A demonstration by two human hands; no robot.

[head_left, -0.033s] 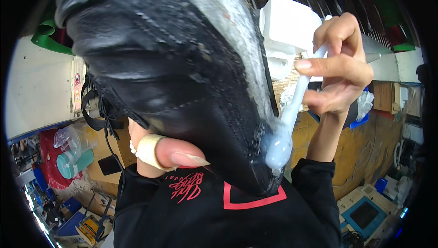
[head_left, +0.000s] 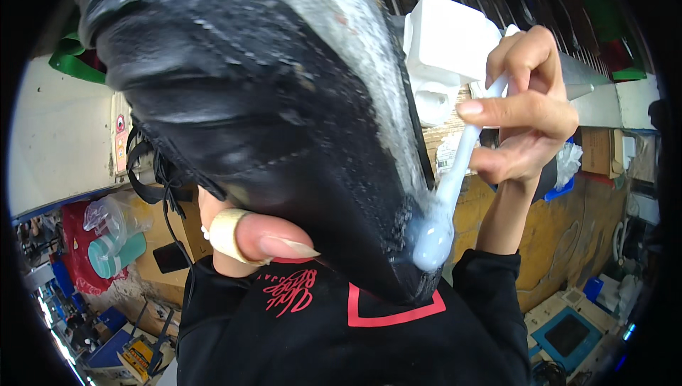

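Head view: my right hand (head_left: 522, 119) pinches a white brush (head_left: 455, 173), its gluey tip on the black shoe's (head_left: 284, 123) toe edge, left hand (head_left: 263, 237) closed under the shoe with a taped thumb showing, white block (head_left: 447, 38) behind; no shift I can see.

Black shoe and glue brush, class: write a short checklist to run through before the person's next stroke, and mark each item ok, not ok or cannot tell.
1. Left hand supports the black shoe from beneath, bandaged thumb on the upper: ok.
2. Right hand grips the white brush by its handle: ok.
3. Brush head loaded with pale glue: ok.
4. Brush head touching the sole edge near the toe: ok.
5. Glue already along the sole rim: ok; evenness cannot tell.
6. Black sleeve away from wet glue: cannot tell.
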